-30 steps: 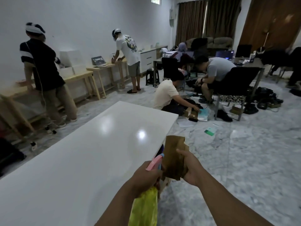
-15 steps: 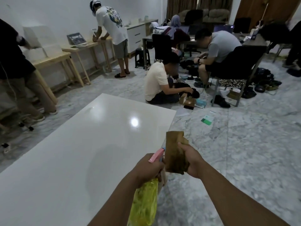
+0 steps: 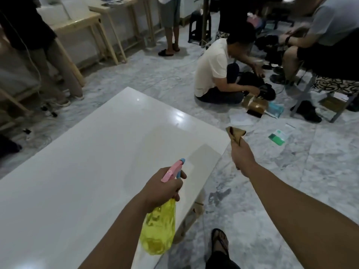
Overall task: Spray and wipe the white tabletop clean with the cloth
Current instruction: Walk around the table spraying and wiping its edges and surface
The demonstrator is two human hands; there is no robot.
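Hands were both busy above the near right corner of the white tabletop. The left hand gripped the neck of a spray bottle, fingers curled round it and one finger reaching forward by the blue trigger; the bottle's yellow body hung below the fist over the table's right edge, and its pink head with a blue tip pointed away across the glossy top. The right hand was held out past the table's right edge, above the marble floor, well apart from the left, its fingers closed round a bunched brown cloth that stuck up out of the fist, touching nothing else. Bare white surface filled the lower left of the view, with a bright glare near its far right corner. A sandalled foot stood on the floor just right of the table. Beyond the far corner a person in a white shirt sat on the floor, bent over a cardboard box, beside a seated person in a grey shirt. A green packet lay on the floor near them. Wooden tables stood along the far left, with people standing by them.
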